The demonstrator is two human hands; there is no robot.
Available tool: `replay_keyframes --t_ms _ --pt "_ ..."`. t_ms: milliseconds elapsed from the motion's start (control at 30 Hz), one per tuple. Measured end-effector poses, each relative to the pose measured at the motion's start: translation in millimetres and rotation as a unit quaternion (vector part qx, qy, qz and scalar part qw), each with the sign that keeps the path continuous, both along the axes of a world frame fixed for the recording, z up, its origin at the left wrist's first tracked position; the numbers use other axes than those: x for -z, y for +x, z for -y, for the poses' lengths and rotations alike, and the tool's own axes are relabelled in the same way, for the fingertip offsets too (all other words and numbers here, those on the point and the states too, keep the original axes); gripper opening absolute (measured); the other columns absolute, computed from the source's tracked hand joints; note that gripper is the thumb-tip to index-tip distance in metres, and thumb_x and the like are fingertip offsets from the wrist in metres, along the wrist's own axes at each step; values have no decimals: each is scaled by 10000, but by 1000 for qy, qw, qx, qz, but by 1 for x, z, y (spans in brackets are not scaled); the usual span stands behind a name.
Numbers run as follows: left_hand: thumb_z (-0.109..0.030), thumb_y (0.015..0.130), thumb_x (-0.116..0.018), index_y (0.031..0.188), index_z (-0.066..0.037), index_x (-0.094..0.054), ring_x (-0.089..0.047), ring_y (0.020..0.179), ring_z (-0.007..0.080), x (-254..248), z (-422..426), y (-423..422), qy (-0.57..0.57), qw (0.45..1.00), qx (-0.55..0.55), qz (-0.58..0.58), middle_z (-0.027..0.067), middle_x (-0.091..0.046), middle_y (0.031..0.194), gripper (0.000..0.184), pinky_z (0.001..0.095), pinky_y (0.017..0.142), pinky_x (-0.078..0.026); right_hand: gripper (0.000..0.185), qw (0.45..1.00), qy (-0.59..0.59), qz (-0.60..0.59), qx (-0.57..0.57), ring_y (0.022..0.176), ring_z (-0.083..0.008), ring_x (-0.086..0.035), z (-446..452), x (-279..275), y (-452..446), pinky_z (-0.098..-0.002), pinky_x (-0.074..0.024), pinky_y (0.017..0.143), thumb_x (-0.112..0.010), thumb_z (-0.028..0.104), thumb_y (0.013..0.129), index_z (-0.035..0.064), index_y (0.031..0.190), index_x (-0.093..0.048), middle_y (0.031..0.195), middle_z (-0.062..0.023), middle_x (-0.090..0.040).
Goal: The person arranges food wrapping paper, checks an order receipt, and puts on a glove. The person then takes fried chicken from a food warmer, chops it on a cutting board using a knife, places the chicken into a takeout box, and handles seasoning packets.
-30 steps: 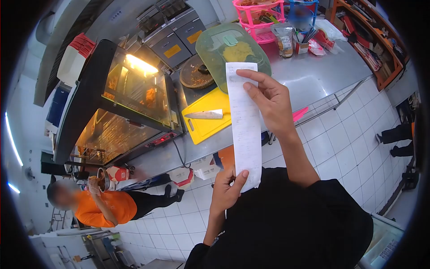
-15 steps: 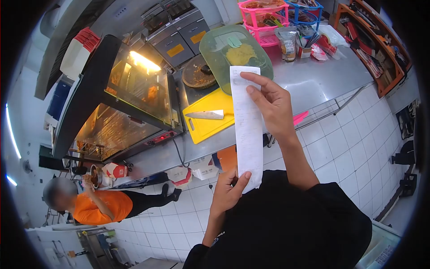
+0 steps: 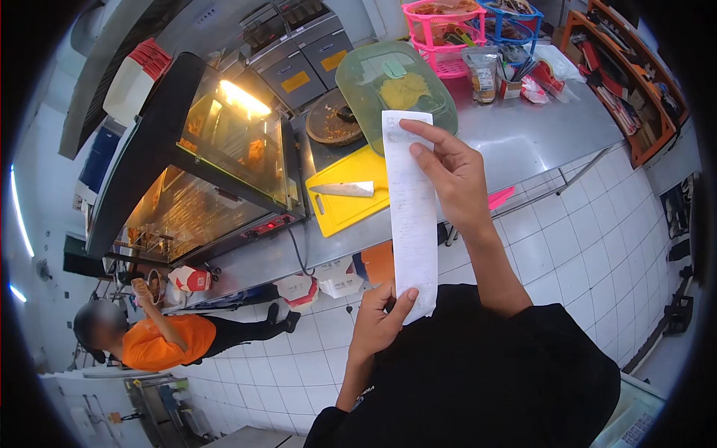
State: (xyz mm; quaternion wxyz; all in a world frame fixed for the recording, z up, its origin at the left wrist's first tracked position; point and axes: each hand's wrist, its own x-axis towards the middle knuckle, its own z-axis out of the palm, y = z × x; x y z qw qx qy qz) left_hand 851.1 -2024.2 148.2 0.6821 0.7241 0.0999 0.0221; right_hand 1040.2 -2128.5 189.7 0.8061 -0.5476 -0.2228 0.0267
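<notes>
A long white paper receipt (image 3: 414, 216) with faint print hangs lengthwise between my two hands. My left hand (image 3: 379, 321) pinches its lower end, thumb lying on the front. Near the top, my right hand (image 3: 452, 175) grips the right edge between thumb and fingers, the index fingertip on the paper. Behind the strip is a yellow cutting board (image 3: 336, 213), with a knife (image 3: 343, 190) lying on it. A green translucent tub (image 3: 358, 75) holding yellow food stands just beyond, partly covered by the receipt.
A lit glass display warmer (image 3: 231, 142) stands on the steel counter (image 3: 538, 134) at left, near a stone mortar (image 3: 332, 123). Pink baskets (image 3: 444, 37) and blue baskets (image 3: 515, 30) sit at the back. A co-worker in an orange shirt (image 3: 168, 343) is at far left.
My hands keep the same hold on the receipt. The view has shifted very slightly. At the left, the co-worker's raised hand and arm have moved a little.
</notes>
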Motion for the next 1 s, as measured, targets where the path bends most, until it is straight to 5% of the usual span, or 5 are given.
replay_keyframes --t_ms 233,333,700,867,1000 --pt "-199 947 -597 892 24 -619 -439 595 44 -5 1 -1 3 1000 12 -4 -1 -560 648 231 236 548 -345 293 1000 -11 -10 4 762 -51 -607 1 3 0 -193 -493 657 -573 56 938 12 1225 -612 926 -65 -677" --pt "-193 950 -592 899 26 -616 -457 621 45 -5 0 -2 -2 1000 20 -5 5 -572 670 226 235 575 -373 297 1000 6 -23 13 688 -14 -538 -3 0 -4 -177 -436 607 -556 30 933 24 1223 -621 808 11 -622" --pt "-183 946 -605 868 4 -599 -499 662 57 -5 -12 -17 -2 1000 10 4 -3 -564 689 202 230 599 -419 302 999 -16 -42 -6 752 -39 -557 -35 8 -15 -179 -442 656 -565 36 933 3 1231 -604 898 -30 -644" --pt "-136 878 -689 1051 -26 -533 -612 891 157 0 -32 -23 14 998 -35 46 88 -608 1042 258 291 812 -508 281 998 -55 -29 6 789 -58 -577 -68 9 -28 -187 -451 667 -551 48 939 -31 1204 -597 952 -52 -647" --pt "-214 893 -682 1154 -20 -466 -635 915 179 -11 -60 -40 -78 995 -33 -47 139 -611 1090 390 297 797 -511 246 992 -77 -54 -79 790 -65 -583 -108 25 -51 -193 -458 679 -533 39 939 -11 1168 -610 970 -55 -646"
